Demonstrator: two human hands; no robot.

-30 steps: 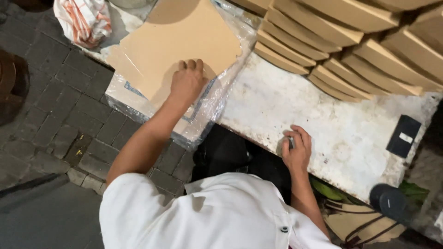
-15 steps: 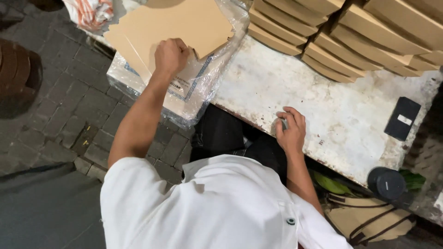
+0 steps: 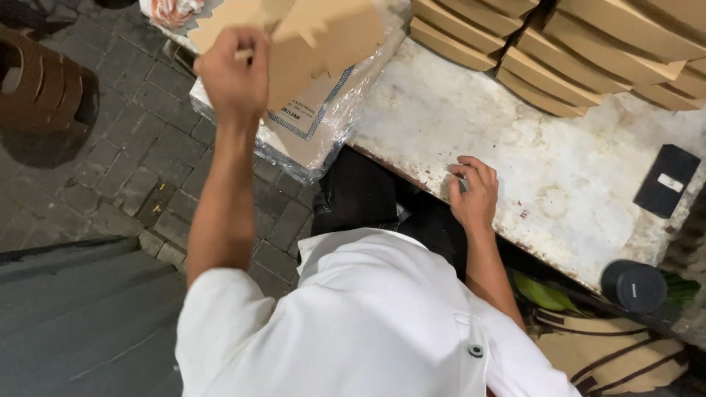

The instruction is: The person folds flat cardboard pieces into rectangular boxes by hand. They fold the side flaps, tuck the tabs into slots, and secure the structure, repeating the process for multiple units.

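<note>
My left hand (image 3: 232,73) is raised and shut on a flat brown cardboard sheet (image 3: 331,37) with cut-out tabs, lifted clear of the pile. Under it lies a plastic-wrapped stack of cardboard (image 3: 316,129) at the table's left end. My right hand (image 3: 474,195) rests on the near edge of the worn white table (image 3: 559,162), its fingers curled on a small grey object that is mostly hidden.
Rows of folded brown boxes (image 3: 573,51) line the table's far side. A flat black device (image 3: 667,180) lies at the right, a black round container (image 3: 634,287) below the edge, and a tan bag (image 3: 603,353) beneath. Stacked brown stools (image 3: 37,88) stand on the paving at left.
My left hand went from lying flat on the cardboard pile to gripping one sheet and lifting it up. The right hand stayed at the table edge.
</note>
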